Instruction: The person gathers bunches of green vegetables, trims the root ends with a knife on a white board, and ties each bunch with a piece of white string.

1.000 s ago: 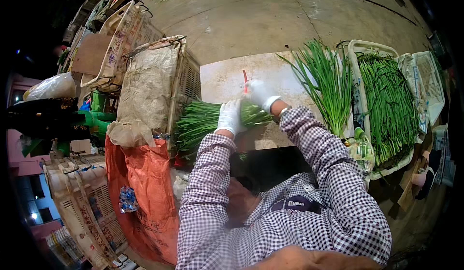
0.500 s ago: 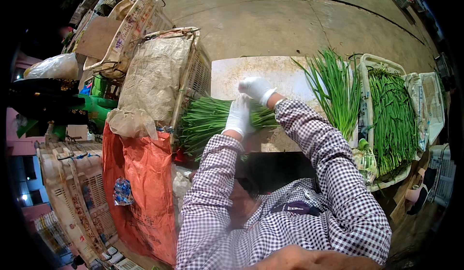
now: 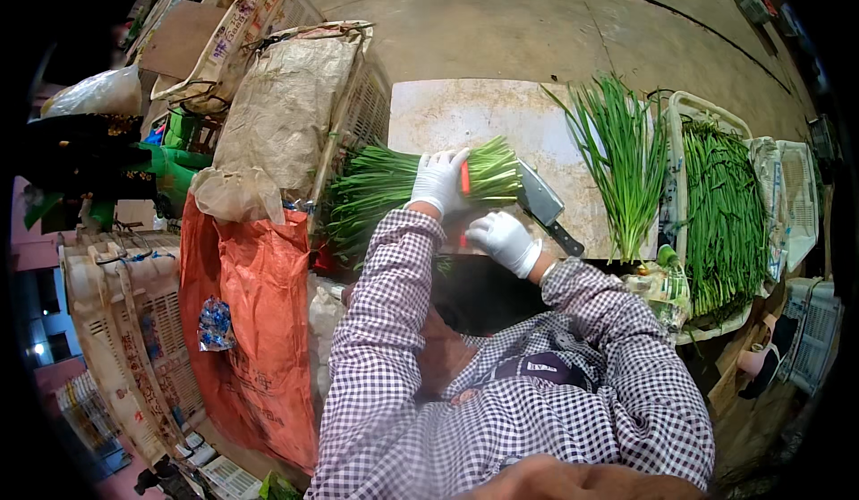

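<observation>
A bundle of long green garlic chives [image 3: 362,191] lies across the left part of the white board, pale cut ends to the right. My left hand [image 3: 438,181], in a white glove, is closed over the bundle from above. A red band [image 3: 465,178] crosses the stalks just right of its fingers. Near the board's front edge my right hand [image 3: 506,241], also gloved, is closed in a pinch at a red end of the band that shows by its fingertips. A cleaver [image 3: 540,198] with a black handle lies on the board, right of the cut ends.
Loose chives [image 3: 624,178] lie on the right of the white board [image 3: 483,111]. Beyond them stands a crate [image 3: 702,106] full of greens. At left are a cloth-covered crate [image 3: 291,106], an orange-red sack [image 3: 259,321] and a stack of pale crates [image 3: 134,348].
My right hand has moved from above the bundle down to its near side, uncovering the cleaver and pale stalk ends. The red band now shows around the bundle. My left hand has shifted slightly up.
</observation>
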The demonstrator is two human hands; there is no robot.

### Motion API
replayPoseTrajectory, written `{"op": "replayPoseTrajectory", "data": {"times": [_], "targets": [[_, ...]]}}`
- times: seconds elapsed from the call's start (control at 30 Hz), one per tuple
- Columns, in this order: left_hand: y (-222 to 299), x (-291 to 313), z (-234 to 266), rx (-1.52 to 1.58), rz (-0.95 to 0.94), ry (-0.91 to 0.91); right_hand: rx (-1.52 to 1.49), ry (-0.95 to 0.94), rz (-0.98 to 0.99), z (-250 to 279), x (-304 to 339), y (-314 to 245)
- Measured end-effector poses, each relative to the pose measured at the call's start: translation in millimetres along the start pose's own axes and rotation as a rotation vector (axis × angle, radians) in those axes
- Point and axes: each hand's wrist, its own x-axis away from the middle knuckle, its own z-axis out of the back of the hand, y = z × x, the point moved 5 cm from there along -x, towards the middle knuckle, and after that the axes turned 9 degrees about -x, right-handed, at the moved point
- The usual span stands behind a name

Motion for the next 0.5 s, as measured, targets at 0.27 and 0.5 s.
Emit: {"op": "replayPoseTrajectory", "data": {"times": [0.27,0.5], "targets": [[-2,-1,3,0.034,0.001,0.029,0.169,-0.106,-0.005,-53,13,12],[-7,-5,-9,-0.013,0.001,-0.017,0.063,-0.052,0.036,-22,37,11]]}}
